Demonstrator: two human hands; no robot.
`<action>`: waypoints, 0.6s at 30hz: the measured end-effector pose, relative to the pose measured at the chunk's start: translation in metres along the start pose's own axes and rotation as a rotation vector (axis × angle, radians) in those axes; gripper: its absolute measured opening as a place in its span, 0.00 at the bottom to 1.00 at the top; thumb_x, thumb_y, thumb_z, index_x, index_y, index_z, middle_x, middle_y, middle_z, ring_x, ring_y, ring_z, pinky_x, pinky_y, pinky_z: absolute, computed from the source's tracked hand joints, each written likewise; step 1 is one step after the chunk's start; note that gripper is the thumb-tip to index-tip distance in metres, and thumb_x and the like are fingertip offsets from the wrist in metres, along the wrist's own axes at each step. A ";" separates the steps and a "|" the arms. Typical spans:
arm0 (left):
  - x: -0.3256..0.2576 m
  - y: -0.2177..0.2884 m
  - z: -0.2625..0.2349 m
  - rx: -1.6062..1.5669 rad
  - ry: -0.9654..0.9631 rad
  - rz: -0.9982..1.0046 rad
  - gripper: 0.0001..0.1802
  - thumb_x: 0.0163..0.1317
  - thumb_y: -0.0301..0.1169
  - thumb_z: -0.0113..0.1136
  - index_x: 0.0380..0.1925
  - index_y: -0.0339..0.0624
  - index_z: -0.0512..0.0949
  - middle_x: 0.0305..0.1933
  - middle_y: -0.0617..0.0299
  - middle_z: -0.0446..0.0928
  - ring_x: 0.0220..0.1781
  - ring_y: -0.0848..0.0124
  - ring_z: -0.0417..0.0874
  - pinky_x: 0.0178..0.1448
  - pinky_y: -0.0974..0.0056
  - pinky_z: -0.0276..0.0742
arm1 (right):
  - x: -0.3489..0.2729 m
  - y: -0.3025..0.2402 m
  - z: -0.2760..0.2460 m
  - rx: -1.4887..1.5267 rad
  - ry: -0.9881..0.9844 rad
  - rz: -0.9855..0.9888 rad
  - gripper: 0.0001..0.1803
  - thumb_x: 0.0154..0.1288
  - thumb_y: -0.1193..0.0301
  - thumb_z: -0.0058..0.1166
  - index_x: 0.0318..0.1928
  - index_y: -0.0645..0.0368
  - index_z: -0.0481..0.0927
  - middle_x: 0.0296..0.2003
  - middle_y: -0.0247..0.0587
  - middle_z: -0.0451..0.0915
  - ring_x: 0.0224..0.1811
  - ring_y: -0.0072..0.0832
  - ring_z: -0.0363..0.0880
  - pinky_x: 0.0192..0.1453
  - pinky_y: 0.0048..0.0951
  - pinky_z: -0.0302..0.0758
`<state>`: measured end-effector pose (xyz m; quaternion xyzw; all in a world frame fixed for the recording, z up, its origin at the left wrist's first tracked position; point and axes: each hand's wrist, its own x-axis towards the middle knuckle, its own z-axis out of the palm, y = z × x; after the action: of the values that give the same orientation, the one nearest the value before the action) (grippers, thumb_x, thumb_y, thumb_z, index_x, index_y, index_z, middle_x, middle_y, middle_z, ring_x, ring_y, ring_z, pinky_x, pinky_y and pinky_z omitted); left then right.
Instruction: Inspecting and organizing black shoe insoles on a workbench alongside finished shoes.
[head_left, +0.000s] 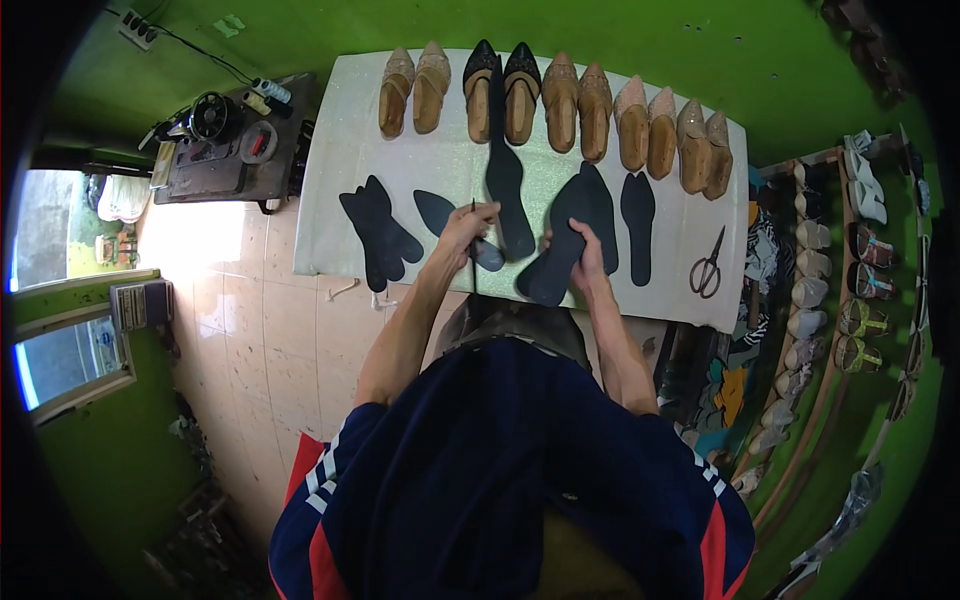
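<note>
With the left hand (466,233), pinching a thin dark rod (475,278) beside a long black piece (506,178); with the right hand (590,254), gripping a black sole piece (545,276) close to the near edge of the white-covered table (330,190). Leaving a narrow pale gap on the right before a lone black sole (637,230), then wider bare room before the scissors (706,272), lying near the right edge. Leaving open surface on the left around fanned black soles (378,235). Working before paired shoes (561,108), mostly beige, lining the far edge. Being surrounded by green walls (640,30), a tiled floor (300,330), a sewing machine (208,117) at upper left and racked footwear (809,293) at right.
</note>
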<state>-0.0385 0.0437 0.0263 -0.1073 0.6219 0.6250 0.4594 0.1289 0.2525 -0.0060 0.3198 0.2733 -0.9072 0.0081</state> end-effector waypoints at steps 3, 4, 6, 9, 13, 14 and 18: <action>-0.001 0.010 -0.008 -0.110 0.208 -0.037 0.39 0.59 0.46 0.78 0.61 0.30 0.74 0.48 0.54 0.81 0.48 0.66 0.85 0.50 0.63 0.82 | -0.006 -0.004 -0.002 0.048 0.060 0.042 0.25 0.71 0.52 0.55 0.46 0.65 0.80 0.37 0.48 0.84 0.38 0.38 0.84 0.51 0.43 0.84; 0.023 -0.018 -0.032 -0.185 0.342 0.014 0.45 0.57 0.47 0.80 0.64 0.29 0.71 0.53 0.50 0.80 0.52 0.61 0.84 0.55 0.60 0.82 | -0.007 -0.002 0.001 0.036 0.053 0.073 0.27 0.70 0.51 0.54 0.49 0.66 0.80 0.37 0.47 0.84 0.38 0.38 0.84 0.52 0.44 0.85; 0.048 -0.037 -0.051 -0.160 0.600 0.023 0.56 0.51 0.49 0.83 0.71 0.30 0.63 0.61 0.43 0.75 0.61 0.53 0.80 0.64 0.53 0.79 | -0.009 -0.002 0.000 -0.011 0.071 0.092 0.28 0.70 0.51 0.55 0.52 0.68 0.80 0.39 0.48 0.84 0.38 0.38 0.85 0.52 0.45 0.85; 0.053 -0.029 -0.050 0.054 0.912 -0.077 0.67 0.44 0.49 0.86 0.78 0.37 0.54 0.71 0.37 0.63 0.71 0.44 0.69 0.73 0.43 0.70 | -0.008 0.005 -0.003 -0.050 0.085 0.117 0.29 0.70 0.53 0.56 0.56 0.69 0.79 0.43 0.48 0.85 0.40 0.38 0.86 0.52 0.45 0.85; 0.056 -0.015 -0.024 0.360 0.978 -0.069 0.73 0.40 0.47 0.88 0.81 0.48 0.49 0.75 0.39 0.53 0.76 0.38 0.58 0.76 0.35 0.64 | -0.010 0.010 -0.006 -0.118 -0.022 0.152 0.29 0.71 0.55 0.56 0.58 0.70 0.79 0.46 0.50 0.86 0.44 0.39 0.87 0.56 0.42 0.84; 0.059 -0.019 -0.025 0.490 0.971 -0.032 0.73 0.39 0.46 0.88 0.82 0.50 0.47 0.75 0.39 0.52 0.76 0.37 0.56 0.76 0.35 0.64 | -0.013 0.011 -0.002 -0.168 0.035 0.130 0.27 0.71 0.59 0.57 0.59 0.70 0.79 0.48 0.48 0.86 0.47 0.38 0.88 0.57 0.41 0.84; 0.057 -0.030 -0.031 0.638 0.873 0.050 0.74 0.37 0.40 0.87 0.82 0.53 0.48 0.72 0.37 0.53 0.75 0.37 0.57 0.74 0.36 0.66 | -0.010 0.026 -0.011 -0.229 0.077 0.116 0.28 0.70 0.61 0.56 0.62 0.71 0.78 0.49 0.47 0.86 0.48 0.34 0.87 0.58 0.38 0.84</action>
<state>-0.0620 0.0357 -0.0404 -0.1971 0.9163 0.3133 0.1531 0.1482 0.2346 -0.0201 0.3667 0.3561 -0.8551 0.0866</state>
